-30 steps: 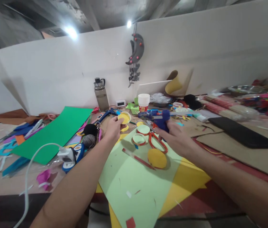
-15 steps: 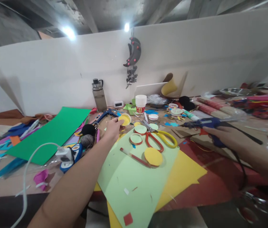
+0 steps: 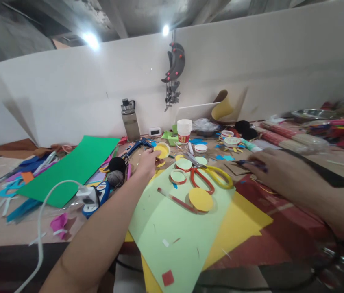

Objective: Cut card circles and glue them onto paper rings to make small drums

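Note:
My left hand pinches a shallow yellow disc with a pale rim above the far edge of the light green sheet. On the right, my right hand is closed from above over a dark blue hot glue gun, low at the tabletop; most of its body is hidden. Scissors with red and yellow handles lie between my hands. Near them are a yellow-topped disc, a red-edged ring, a pale green disc and a red pencil on the light green sheet.
Yellow sheets lie under the light green one. A green sheet, a white plug with cable and yarn balls are on the left. Paper cups and a bottle stand at the back.
My right hand has moved left and over the glue gun, which now shows less and sits lower. My left hand still holds the yellow disc. The view has shifted slightly.

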`<action>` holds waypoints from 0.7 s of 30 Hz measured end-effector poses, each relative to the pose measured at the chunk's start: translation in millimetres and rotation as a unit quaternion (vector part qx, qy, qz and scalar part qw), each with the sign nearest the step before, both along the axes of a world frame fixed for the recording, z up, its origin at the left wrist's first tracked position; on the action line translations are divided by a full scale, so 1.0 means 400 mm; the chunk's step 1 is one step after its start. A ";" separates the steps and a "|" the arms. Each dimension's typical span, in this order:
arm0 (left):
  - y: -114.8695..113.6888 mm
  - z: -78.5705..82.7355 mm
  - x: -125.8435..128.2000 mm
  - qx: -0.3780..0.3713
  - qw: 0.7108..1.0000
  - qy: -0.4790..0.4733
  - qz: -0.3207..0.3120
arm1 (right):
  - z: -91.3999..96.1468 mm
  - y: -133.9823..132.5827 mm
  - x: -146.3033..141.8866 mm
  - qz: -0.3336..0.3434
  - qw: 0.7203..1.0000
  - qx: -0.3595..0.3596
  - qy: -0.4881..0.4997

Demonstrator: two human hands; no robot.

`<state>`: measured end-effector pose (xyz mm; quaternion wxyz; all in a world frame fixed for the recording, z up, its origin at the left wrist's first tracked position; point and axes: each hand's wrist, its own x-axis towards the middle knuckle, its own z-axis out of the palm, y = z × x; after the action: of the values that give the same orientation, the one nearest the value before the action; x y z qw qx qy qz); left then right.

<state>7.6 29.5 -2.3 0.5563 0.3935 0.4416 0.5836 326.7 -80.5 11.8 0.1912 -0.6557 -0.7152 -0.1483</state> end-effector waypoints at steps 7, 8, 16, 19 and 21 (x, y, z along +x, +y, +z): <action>0.001 0.004 -0.005 -0.007 1.000 -0.004 0.005 | 0.025 0.055 -0.278 0.324 0.936 -0.075 0.115; 0.002 0.003 -0.005 -0.008 1.000 -0.003 0.006 | 0.024 0.064 -0.301 0.350 0.926 -0.088 0.113; -0.001 -0.006 -0.002 -0.015 1.000 -0.002 0.007 | 0.002 0.111 -0.364 0.452 0.875 -0.172 0.010; -0.005 -0.004 0.001 -0.010 1.000 0.002 0.006 | -0.012 0.124 -0.367 0.435 0.885 -0.159 -0.052; -0.006 -0.003 0.003 -0.007 1.000 0.006 0.004 | -0.020 0.132 -0.367 0.429 0.888 -0.144 -0.080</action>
<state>8.8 27.2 -3.7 0.5541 0.3917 0.4502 0.5804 179.7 -27.7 3.9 0.0816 -0.2912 -0.9532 0.0014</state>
